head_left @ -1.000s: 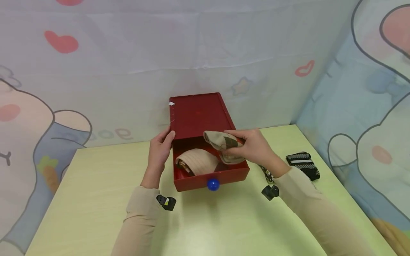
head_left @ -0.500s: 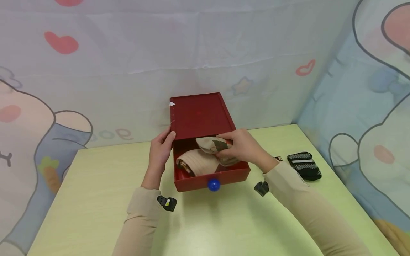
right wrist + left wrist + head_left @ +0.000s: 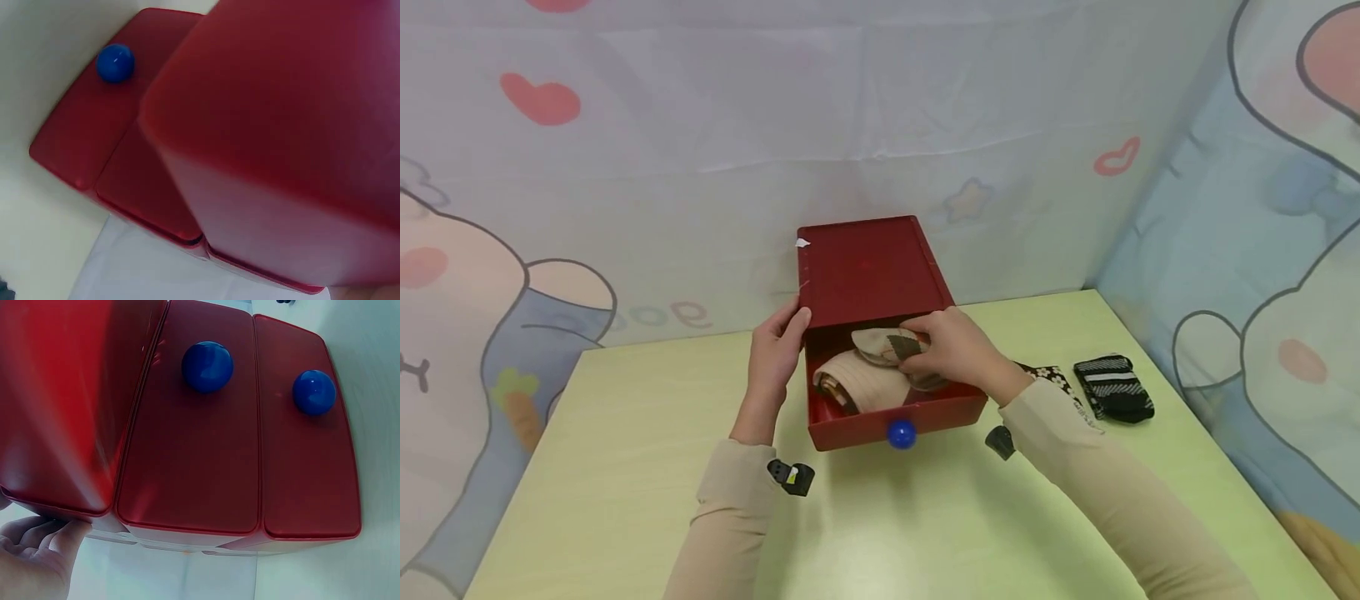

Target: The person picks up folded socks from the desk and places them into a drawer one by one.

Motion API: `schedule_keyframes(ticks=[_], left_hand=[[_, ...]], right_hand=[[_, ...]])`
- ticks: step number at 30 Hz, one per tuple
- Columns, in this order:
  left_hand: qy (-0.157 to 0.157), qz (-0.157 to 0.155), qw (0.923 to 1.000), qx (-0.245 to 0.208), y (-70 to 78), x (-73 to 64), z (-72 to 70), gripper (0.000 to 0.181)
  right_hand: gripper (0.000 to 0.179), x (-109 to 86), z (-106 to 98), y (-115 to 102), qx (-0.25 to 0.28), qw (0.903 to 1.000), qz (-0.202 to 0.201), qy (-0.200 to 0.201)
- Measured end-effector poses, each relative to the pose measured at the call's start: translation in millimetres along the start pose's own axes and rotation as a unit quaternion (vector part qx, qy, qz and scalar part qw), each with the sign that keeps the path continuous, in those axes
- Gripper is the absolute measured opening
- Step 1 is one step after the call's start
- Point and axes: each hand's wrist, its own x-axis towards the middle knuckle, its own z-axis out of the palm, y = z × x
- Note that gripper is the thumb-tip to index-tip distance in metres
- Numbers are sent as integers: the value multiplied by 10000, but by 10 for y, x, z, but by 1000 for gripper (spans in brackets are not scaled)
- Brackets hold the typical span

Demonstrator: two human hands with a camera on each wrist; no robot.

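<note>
A red drawer cabinet (image 3: 872, 271) stands against the back wall with its top drawer (image 3: 857, 431) pulled out by its blue knob side. My left hand (image 3: 773, 354) grips the cabinet's front left edge, thumb at the front. In the drawer lies a rolled cream ribbed sock (image 3: 868, 382), patterned at its end. My right hand (image 3: 958, 354) reaches into the drawer from the right and pinches a folded beige sock (image 3: 880, 343) with green and red patches. This sock overlaps the cream one in the head view. In the right wrist view the drawer wall hides the hand's work.
Two lower drawers are closed; blue knobs (image 3: 207, 367) show on their fronts in the left wrist view. On the pale green table (image 3: 647, 467), right of the cabinet, lie a folded black-and-white striped sock (image 3: 1114, 388) and a black floral one (image 3: 1054, 377), partly behind the right sleeve.
My right hand has moved left and slightly down into the drawer with the beige patched sock, bringing it against the cream one. The left hand has stayed at the cabinet's edge.
</note>
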Motion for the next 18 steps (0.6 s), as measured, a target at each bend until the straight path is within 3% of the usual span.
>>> schedule_keyframes(ticks=[9,13,18], left_hand=[[-28,65,10000,-36,9,-8,19,47],[-4,83,9999,-79,10,-13,22,46],[-13,70,9999,-79,4,-12,20,46]], right_hand=[[32,-21,19,-25,-836,9961,-122,-257],[38,-34,21,-29,-801,9963,-215,-237],[31,-54,13,-19,-534,9979,-303,-198]])
